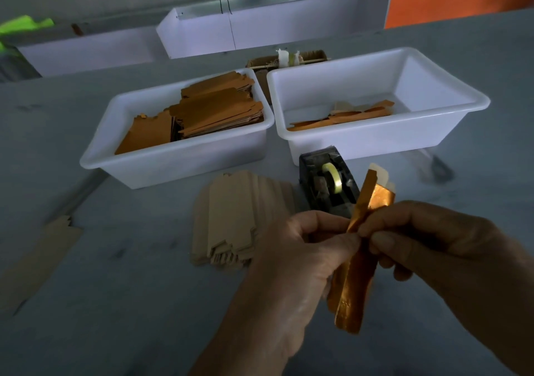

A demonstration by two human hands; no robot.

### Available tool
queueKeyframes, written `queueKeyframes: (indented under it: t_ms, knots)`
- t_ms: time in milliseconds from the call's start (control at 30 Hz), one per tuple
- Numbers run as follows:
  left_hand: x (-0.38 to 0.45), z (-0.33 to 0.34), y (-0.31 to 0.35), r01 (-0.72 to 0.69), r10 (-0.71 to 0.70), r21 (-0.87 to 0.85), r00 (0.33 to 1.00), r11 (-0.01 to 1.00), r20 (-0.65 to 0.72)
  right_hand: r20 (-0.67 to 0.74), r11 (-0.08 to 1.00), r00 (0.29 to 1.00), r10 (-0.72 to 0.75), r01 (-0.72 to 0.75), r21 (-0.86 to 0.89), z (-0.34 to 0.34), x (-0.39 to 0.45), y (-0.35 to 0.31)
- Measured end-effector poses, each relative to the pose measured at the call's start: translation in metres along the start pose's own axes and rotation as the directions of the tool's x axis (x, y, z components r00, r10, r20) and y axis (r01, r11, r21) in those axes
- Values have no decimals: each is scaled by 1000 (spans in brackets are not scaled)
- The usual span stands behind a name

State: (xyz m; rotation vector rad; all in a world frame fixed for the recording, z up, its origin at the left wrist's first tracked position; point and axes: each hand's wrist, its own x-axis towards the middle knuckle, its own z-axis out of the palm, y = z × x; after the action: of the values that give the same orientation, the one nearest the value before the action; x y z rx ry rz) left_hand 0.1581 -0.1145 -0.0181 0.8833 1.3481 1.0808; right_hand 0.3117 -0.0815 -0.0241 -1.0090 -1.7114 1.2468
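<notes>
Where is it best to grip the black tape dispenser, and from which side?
Probably its two flat side walls, coming from above: the tape dispenser stands upright, the roll sits in its open top, and the right tub stands close behind.

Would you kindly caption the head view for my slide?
The left hand and right hand pinch a folded orange card strip near a tape dispenser.

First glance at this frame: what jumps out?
The glossy orange card strip, pinched between left hand and right hand at lower centre-right. Behind, two white tubs: the left tub piled with orange card blanks, the right tub holding only a few. A black tape dispenser sits just beyond the hands.
</notes>
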Motion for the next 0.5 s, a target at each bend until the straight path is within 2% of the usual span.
queueKeyframes:
  t_ms: [100,300,500]
  knots:
    - [-3,-1,1,-8,8,9,1000,1000,-16,-1,999,1000,5,-5,-33,1,0,0]
    - [-7,-2,2,-54,55,73,999,996,-1,-67,998,995,68,-67,19,3,2,2]
    - [-7,-5,1,-97,92,111,994,989,52,-109,991,989,96,-105,-80,8,1,-1]
